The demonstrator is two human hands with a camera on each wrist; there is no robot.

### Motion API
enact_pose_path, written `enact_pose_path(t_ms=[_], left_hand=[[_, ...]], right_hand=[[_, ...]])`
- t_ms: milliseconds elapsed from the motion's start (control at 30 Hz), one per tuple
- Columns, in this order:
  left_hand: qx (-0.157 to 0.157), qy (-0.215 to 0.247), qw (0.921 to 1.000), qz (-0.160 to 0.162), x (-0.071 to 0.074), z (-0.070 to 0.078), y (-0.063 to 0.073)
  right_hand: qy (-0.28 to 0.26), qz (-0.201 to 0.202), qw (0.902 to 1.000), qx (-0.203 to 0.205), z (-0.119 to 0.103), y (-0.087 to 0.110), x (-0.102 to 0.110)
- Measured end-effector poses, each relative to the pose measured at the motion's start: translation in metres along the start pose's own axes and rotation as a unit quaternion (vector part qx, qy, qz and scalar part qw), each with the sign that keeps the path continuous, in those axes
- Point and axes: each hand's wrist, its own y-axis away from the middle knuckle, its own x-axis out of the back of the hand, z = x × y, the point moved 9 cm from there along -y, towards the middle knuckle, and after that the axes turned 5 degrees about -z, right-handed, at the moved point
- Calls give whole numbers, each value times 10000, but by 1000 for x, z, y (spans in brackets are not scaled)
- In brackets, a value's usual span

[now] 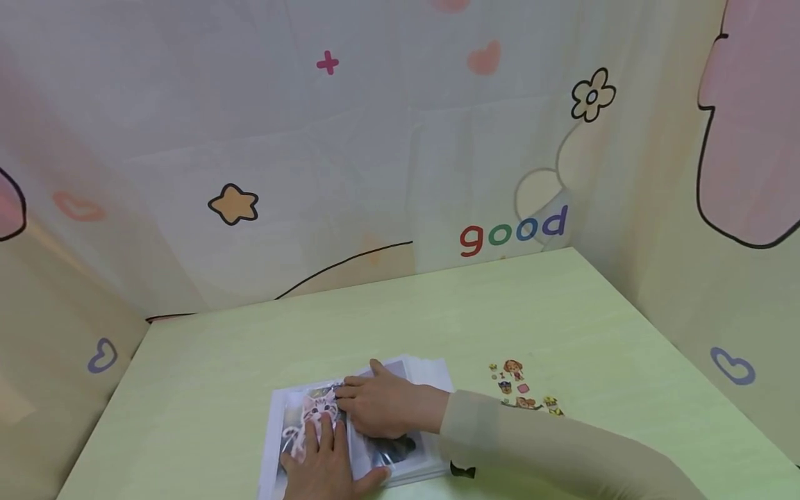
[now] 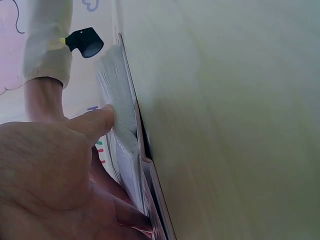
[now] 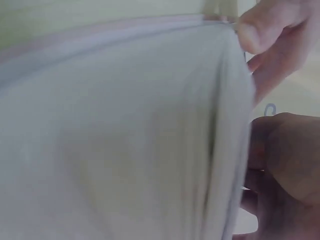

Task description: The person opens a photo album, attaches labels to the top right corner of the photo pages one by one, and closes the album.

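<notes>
An open photo album (image 1: 267, 444) lies on the table, a striped kitten picture (image 1: 320, 406) on its left page. My left hand (image 1: 323, 462) rests on that page with fingers spread over the picture. Its thumb (image 2: 102, 122) touches the album's lower page edges in the left wrist view. Across the fold, my right hand (image 1: 382, 404) lies over the right page, fingers reaching left towards the kitten and thumb pointing away. Under it a dark picture (image 1: 390, 451) is partly covered. The album's pale page stack (image 3: 125, 115) fills most of the right wrist view, beside my right hand (image 3: 295, 160).
Several small cartoon dog stickers (image 1: 514, 369) lie right of the album, some partly behind my right sleeve (image 1: 550, 444). The pale green table (image 1: 375, 319) meets a printed curtain (image 1: 350, 160) at the back and sides. A black wrist camera (image 2: 87, 42) sits on my right sleeve.
</notes>
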Motion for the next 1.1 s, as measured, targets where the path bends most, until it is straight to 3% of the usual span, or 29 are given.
enact_pose_path(t_ms=[300, 1100], left_hand=[[29, 64, 10000, 1, -1, 1, 0], [82, 100, 9999, -110, -1, -1, -2]], right_hand=[[-162, -221, 9986, -454, 12, -3, -2], [-694, -373, 9959, -440, 19, -7, -3]])
